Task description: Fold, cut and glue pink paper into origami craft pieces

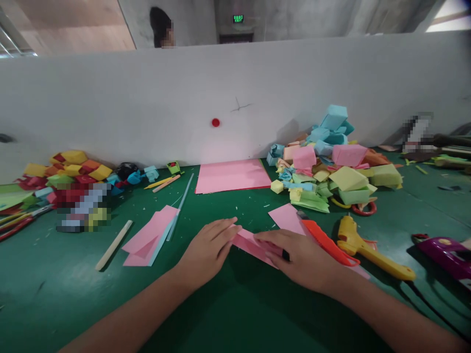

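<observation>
Your left hand (209,247) and right hand (303,257) lie flat, fingers uncurled, pressing the pink paper (252,243) stretched left-to-right between them.

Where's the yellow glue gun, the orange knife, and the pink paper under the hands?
yellow glue gun (351,239), head view, on its chunky body.
orange knife (324,240), head view, on the middle of its handle.
pink paper (251,243), head view, on the uncovered middle of the folded piece.
</observation>
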`<state>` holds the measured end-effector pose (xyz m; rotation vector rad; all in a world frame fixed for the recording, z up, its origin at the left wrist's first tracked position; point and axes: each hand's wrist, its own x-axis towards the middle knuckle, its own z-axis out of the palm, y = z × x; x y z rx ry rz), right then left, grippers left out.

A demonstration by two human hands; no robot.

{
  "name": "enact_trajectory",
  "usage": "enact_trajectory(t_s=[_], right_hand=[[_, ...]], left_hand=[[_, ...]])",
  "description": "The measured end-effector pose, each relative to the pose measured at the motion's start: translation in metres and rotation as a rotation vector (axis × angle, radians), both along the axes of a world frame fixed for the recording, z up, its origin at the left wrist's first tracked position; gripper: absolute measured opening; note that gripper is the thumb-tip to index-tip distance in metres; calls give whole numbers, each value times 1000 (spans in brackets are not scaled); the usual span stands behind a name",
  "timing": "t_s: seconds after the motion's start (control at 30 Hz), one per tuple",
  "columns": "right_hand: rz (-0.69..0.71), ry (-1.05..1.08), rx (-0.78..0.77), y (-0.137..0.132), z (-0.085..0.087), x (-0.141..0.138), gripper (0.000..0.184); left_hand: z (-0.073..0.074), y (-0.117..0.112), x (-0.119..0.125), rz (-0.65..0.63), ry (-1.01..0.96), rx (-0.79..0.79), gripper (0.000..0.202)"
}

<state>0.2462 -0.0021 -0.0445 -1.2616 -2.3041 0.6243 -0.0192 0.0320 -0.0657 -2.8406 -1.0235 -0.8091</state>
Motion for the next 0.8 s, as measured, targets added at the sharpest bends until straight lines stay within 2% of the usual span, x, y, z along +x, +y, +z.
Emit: enact_trajectory(t_s=[0.13,0.23,0.4,0.57,0.7,0.8], right_hand=[[-142,202,-103,1,1,1,41],[-154,246,-58,5,2,2,38],[-55,116,82,10,-4,5,34],[-44,-38,209,11,-11,9,33],[-26,-111,205,11,-9,14,31],[31,-175,202,11,-5,16,33]], left_hand=[[0,-1,0,63,-104,21,39],[2,-3,1,102,-85,-2,40],[7,-5,2,75,103,25,49],[10,-3,2,61,163,-60,55],[8,-4,2,98,92,-107,41],[7,-4,1,112,22,-59,28]])
